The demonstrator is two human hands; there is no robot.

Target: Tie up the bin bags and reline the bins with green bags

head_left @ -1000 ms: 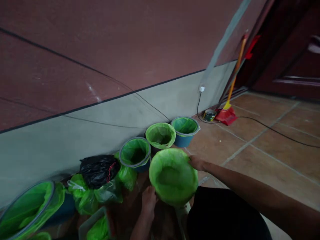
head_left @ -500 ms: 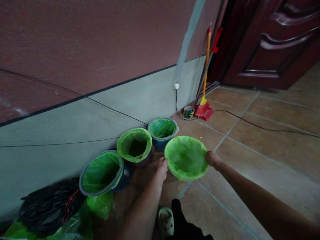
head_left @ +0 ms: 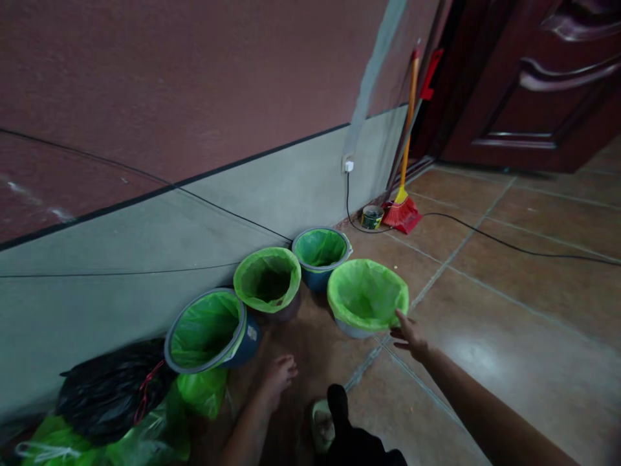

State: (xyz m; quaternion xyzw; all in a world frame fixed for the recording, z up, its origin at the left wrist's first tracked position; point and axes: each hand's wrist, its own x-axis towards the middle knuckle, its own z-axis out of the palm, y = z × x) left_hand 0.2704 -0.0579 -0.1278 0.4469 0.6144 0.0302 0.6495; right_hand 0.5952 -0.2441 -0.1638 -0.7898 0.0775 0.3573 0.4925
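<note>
Head view: we look down at a tiled floor (head_left: pixel 509 310) along a two-tone wall (head_left: pixel 194 97)
Right hand: our right hand (head_left: pixel 410 336) is spread, fingers apart, tips at the near rim of the lined bucket (head_left: pixel 367 296); gripping nothing
Left hand: our left hand (head_left: pixel 277 375) hangs loose over the floor, fingers half curled, nothing in it, well apart from any bucket
Lined bucket: it stands upright on the floor with a light green bag folded over its rim, just in front of the blue bucket (head_left: pixel 321 254)
Row by the wall: light green lined bucket (head_left: pixel 267 283) between the blue bucket and a grey-rimmed blue bucket (head_left: pixel 209 331)
Left corner: black tied bag (head_left: pixel 107 395) on top of green bags (head_left: pixel 97 443)
Far end: red broom (head_left: pixel 403 207) leaning at the wall, small tin (head_left: pixel 372 217) beside it, cable (head_left: pixel 509 243) running from a socket (head_left: pixel 347 164) across the floor
Foot: our sandalled foot (head_left: pixel 323 424) is near both hands
Risk 1: we judge a fingertip catching the loose liner could pull it off the rim
Risk 2: a nudge from the right hand could push the bucket into the blue one behind
Risk 3: the cable is a trip hazard if we step that way
</note>
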